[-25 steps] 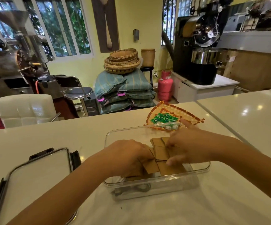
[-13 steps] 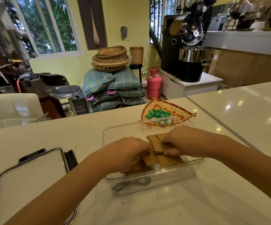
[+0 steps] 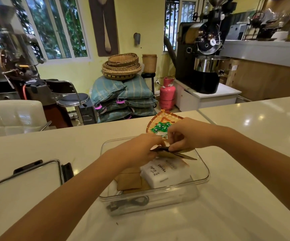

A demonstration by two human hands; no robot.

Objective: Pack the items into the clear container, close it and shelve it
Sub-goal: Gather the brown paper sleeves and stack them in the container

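1. A pale counter (image 3: 245, 197) fills the lower view; both of a person's bare forearms reach forward across it.
2. A clear container (image 3: 203, 173) sits open on the counter directly under the hands. Its lid (image 3: 24, 181), with dark clips, lies flat on the counter well to the left of the left hand.
3. Inside the container, below the hands, lie a white packet with dark print (image 3: 165, 173) and, on its left, flat brown paper sachets (image 3: 130, 180).
4. A woven triangular tray (image 3: 166, 117) holding small green sweets (image 3: 159, 126) rests just beyond the hands, past the container's far rim.
5. The left hand (image 3: 140, 150) and right hand (image 3: 189, 134) meet above the container, fingers pinching together a thin bundle of brown sachets (image 3: 168, 152), held edge-on and clear of the contents.
6. Judged step: packing is under way; lid off, nothing shelved. The next move likely calls for lowering the bundle flat into the free space beside the white packet, then collecting what remains on the tray.
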